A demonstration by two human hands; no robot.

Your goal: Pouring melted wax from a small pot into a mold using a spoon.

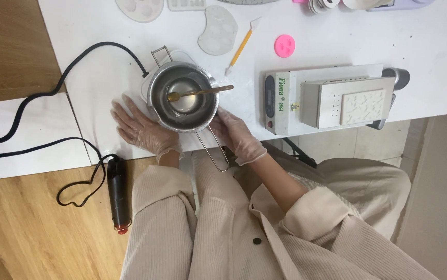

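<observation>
A steel melting pot with a wire handle sits on the white table, a gold spoon resting across its rim. My left hand, in a clear glove, lies flat on the table against the pot's left side. On the other side, my gloved right hand rests beside the pot, close to the wire handle that sticks out over the table edge. Neither hand grips anything.
A white box-shaped machine stands right of the pot. Clear moulds, a yellow-handled tool and a pink round mould lie farther back. A black cord runs left; a black tool lies on the wooden floor.
</observation>
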